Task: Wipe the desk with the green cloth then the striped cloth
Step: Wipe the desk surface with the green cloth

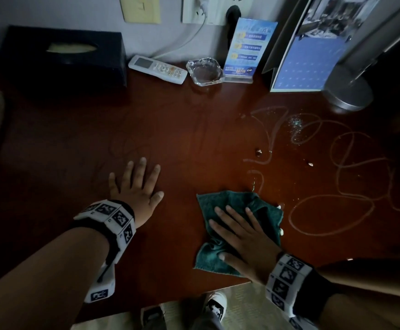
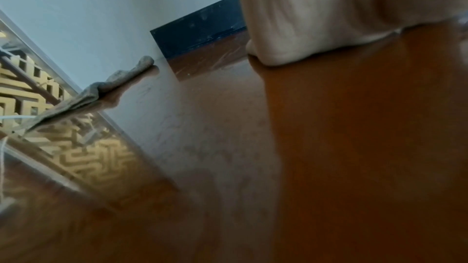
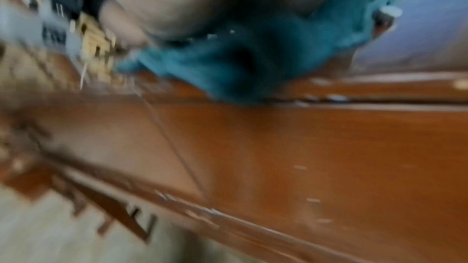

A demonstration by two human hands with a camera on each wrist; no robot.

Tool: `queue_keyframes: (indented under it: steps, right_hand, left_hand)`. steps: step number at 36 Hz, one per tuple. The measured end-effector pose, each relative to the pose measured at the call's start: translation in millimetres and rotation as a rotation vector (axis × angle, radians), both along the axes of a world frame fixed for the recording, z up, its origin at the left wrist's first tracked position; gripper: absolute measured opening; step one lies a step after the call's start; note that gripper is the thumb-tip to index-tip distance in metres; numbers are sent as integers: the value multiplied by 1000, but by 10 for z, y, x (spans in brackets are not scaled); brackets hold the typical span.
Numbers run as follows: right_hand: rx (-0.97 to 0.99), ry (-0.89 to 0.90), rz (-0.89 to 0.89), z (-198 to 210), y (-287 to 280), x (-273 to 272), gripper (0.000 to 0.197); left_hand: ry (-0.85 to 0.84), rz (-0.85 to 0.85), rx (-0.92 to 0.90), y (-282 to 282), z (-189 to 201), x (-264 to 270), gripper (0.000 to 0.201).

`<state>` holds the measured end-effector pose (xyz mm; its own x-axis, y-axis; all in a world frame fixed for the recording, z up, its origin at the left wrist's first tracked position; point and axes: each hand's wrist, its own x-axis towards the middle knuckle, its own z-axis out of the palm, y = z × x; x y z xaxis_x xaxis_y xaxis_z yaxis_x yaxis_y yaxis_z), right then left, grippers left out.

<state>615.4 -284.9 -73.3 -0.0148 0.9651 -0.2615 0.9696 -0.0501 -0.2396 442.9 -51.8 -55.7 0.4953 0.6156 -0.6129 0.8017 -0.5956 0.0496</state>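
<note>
— Pressing flat, the right hand (image 1: 244, 244) has straight fingers (image 1: 227, 216) spread on the green cloth (image 1: 263, 210), near the front edge of the desk (image 1: 182, 139).

— And the left hand (image 1: 137, 186)?

— Open, palm down on bare wood beside the cloth, holding nothing.

— Progress?

— Early, I'd judge: looping smears (image 1: 351, 167) and crumbs (image 1: 259, 152) beyond the cloth remain. The striped cloth (image 2: 83, 95) lies untouched at the desk's left edge.
</note>
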Motion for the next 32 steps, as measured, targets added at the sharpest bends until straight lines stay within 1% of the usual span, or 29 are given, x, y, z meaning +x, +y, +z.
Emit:
queue_keyframes:
  steps: [2,4,6,10,14,21,25,32]
  right_hand:
    - [46,88,-75,44,-21,-44,58]
    - [116,121,-172,103,-21,-138,51]
    - [151,63,-241,121,-7,-212,46]
    - [77,-38,-302,59,32,-233,55]
    - [45,-54,-282,0,7,-171,56]
    - [9,-77,-190,-19,-58,31,56]
    - [-7,-90,-137,-37,-80,194,56]
    - [-21,-102,-111,-24,-95,462,55]
  left_hand:
    - [-17,15,12,-18,2,6,59]
    - [0,29,21,-33,19,23,58]
    - [20,43,30,-49,66,56,58]
    - [-21,73,99,-80,203,176,55]
    - [-77,74,96,-119,259,342,53]
    - [-133,-25,59,-274,228,713,55]
    - [-124,-62,54,-318,166,875,57]
    - [-63,-77,16,-337,91,1027,58]
